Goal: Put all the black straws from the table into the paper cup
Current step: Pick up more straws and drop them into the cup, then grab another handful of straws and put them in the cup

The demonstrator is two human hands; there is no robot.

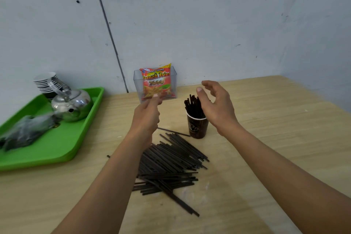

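Hands hover mid-frame: right hand (218, 104) open beside the paper cup (197, 129), left hand (147, 114) curled, grip unclear. Black straws (171, 159) below look light, stiff, slippery; best pinched mid-length.

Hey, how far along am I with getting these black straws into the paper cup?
Done: a small bunch of straws stands in the paper cup. In hand: nothing visible; the right hand hovers open beside them, the left hand shows only its back. Left: the big pile on the table, most of the job.
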